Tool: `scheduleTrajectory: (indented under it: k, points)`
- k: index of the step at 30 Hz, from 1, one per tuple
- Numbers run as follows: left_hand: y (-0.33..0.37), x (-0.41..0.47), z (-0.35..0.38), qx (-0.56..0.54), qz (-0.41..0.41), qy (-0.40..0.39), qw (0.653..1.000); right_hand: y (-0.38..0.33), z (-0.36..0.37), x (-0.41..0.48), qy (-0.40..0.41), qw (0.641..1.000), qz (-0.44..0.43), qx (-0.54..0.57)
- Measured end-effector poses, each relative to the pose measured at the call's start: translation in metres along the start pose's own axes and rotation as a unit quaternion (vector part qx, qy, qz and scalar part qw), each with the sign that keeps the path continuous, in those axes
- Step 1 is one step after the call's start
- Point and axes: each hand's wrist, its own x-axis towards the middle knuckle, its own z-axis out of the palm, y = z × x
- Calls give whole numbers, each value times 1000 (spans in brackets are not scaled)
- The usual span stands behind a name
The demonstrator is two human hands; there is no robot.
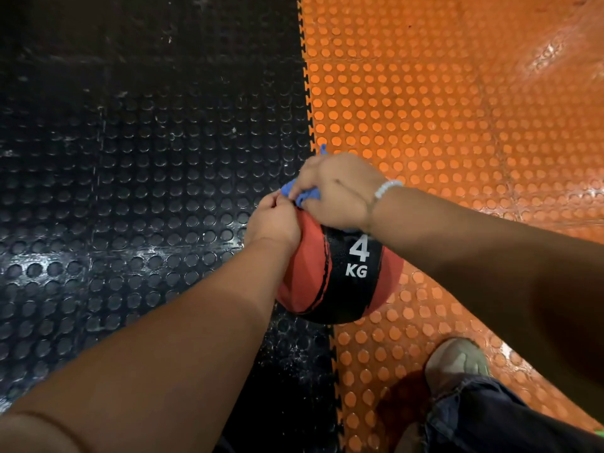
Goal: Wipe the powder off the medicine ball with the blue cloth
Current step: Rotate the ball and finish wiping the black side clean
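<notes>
Dim wide-angle view, glare on studded floor [552,57], right forearm perhaps blurred.

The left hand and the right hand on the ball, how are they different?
The right hand wears a white bead bracelet; the left hand has a bare wrist. The right hand lies over the top of the medicine ball, bunching the blue cloth; the left hand sits at its upper left side, pinching the cloth's edge. Both hold the same cloth.

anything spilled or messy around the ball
Yes: white specks, likely powder, lie scattered on the black mat beside the medicine ball. The ball's visible face looks clean.
</notes>
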Motion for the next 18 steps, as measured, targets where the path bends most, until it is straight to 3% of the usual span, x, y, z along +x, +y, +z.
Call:
scheduleTrajectory:
  k: [2, 3, 6, 8, 10, 12, 14, 16, 18]
  points:
    - [-2, 2, -1, -9, 0, -10, 1000, 13, 2, -13, 33, 998, -34, 40]
    - [-3, 2, -1, -11, 3, -11, 1000, 25, 4, -18, 58, 995, -1, 77]
    - [-2, 0, 2, -2, 7, -7, 1000, 74, 8, -28, 120, 943, 235, 201]
    - [1, -1, 3, 4, 3, -1, 1000, 87, 14, -36, 131, 909, 313, 241]
    - [3, -3, 4, 19, 8, 2, 1000, 76, 17, -39, 154, 932, 258, 204]
    - [2, -5, 6, 31, 15, 10, 999, 49, 17, -44, 175, 965, 117, 158]
    - [0, -6, 7, 29, 11, 11, 999, 46, 26, -53, 204, 968, 54, 137]
    - [-1, -7, 7, 25, 12, 11, 1000, 68, 33, -65, 239, 938, 164, 192]
    - [0, -8, 6, 24, 14, 11, 1000, 87, 37, -76, 202, 889, 326, 250]
